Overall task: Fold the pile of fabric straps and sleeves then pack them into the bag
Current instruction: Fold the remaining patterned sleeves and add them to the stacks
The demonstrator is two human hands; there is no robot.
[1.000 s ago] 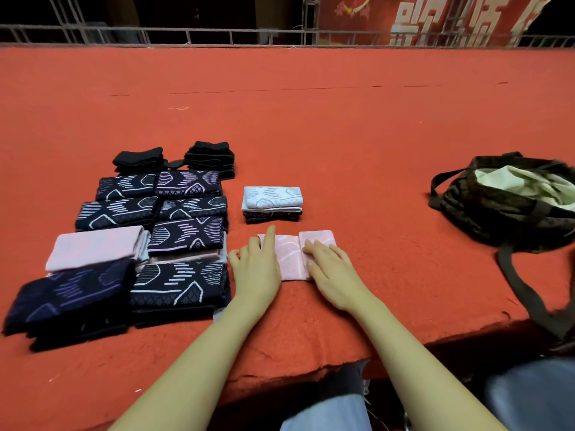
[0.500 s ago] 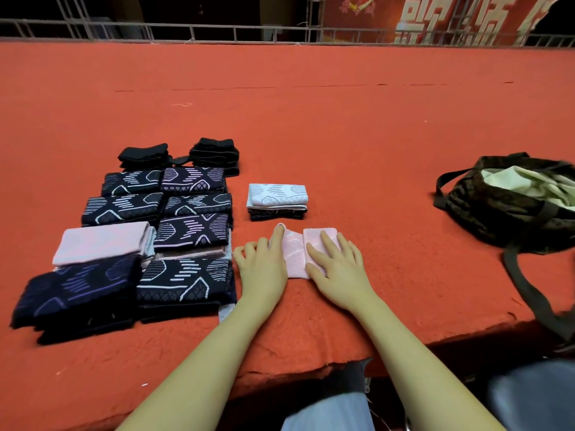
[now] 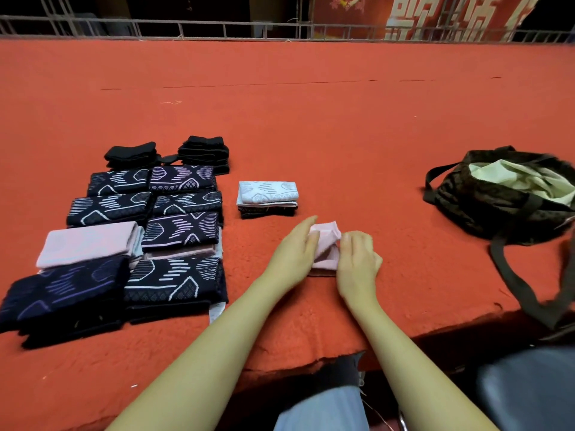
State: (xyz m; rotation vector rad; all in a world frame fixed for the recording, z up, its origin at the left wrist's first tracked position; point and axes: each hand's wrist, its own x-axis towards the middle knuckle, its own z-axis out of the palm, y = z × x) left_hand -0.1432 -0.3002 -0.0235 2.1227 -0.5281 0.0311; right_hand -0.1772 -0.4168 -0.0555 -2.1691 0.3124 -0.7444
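Observation:
A small pink sleeve (image 3: 326, 244) lies folded on the red carpet between my two hands, its right half raised and turned over toward the left. My right hand (image 3: 357, 259) grips that raised half with curled fingers. My left hand (image 3: 294, 253) lies against the sleeve's left side, fingers straight. Just beyond sits a short stack topped by a white patterned sleeve (image 3: 267, 192). To the left lie several piles of folded dark patterned sleeves (image 3: 177, 275), one pink pile (image 3: 90, 242) and black straps (image 3: 205, 150). The dark camouflage bag (image 3: 497, 200) stands open at the right.
The carpeted platform's front edge (image 3: 311, 359) runs just below my wrists. The bag's long strap (image 3: 522, 293) trails over that edge at the right. A metal railing (image 3: 280, 29) closes the far side. Bare carpet (image 3: 357, 135) stretches between the stacks and the bag.
My right hand has lifted the right half of the pink sleeve and folded it over to the left. Both hands have drawn closer together around it.

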